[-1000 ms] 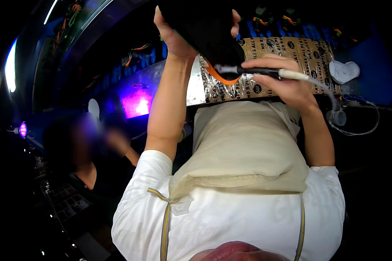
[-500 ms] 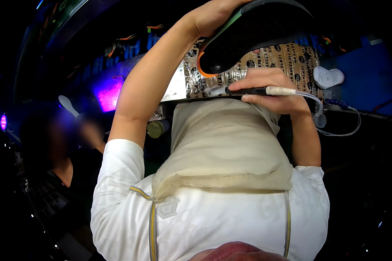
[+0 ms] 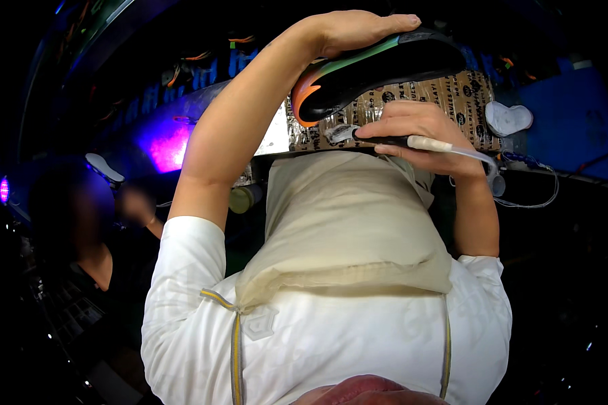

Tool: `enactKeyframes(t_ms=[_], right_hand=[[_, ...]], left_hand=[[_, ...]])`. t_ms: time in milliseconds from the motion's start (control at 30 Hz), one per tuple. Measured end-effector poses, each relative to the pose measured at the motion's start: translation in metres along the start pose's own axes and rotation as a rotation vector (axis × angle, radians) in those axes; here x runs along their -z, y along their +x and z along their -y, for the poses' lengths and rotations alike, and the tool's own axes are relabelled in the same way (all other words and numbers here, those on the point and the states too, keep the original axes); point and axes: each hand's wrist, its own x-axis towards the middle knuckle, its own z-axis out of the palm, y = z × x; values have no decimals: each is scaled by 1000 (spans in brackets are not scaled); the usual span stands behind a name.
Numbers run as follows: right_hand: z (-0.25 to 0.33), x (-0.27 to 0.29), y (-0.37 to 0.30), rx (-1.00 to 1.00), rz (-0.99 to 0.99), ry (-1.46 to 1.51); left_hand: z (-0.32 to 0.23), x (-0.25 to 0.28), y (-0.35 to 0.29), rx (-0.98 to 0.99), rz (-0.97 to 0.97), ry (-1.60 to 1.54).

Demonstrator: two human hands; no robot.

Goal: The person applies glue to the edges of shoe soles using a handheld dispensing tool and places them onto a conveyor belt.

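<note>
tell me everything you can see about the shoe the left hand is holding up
The shoe is dark, mostly black, with an orange patch at its rounded near end and a greenish stripe along its upper edge. It looks smooth and slightly glossy, like rubber or synthetic. It lies tilted, long axis running left to right, raised above the patterned worktop. The left hand grips it from above, fingers spread along its top. Just below, the right hand holds a slim black tool with a white hose near its underside; whether they touch cannot be told.

The person wears a white short-sleeved shirt (image 3: 331, 337) with thin yellow-grey stripes running down on both sides of the chest. Over it hangs a beige apron (image 3: 348, 223) of plain cloth. Both forearms are bare, without gloves or watch.
</note>
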Motion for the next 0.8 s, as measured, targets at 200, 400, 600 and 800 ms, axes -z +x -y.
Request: enactKeyframes(t_ms=[200, 400, 600, 800], right_hand=[[-3, 4, -1, 29, 62, -172], [-10, 4, -4, -38, -149, -144], [-16, 2, -9, -105, -219, -15], [-24, 3, -7, 7, -79, 20]], left_hand=[[16, 4, 5, -19, -70, 128], [34, 17, -9, 86, -173, -31], [54, 23, -22, 105, -352, -220], [94, 38, -31, 1, -394, -424]])
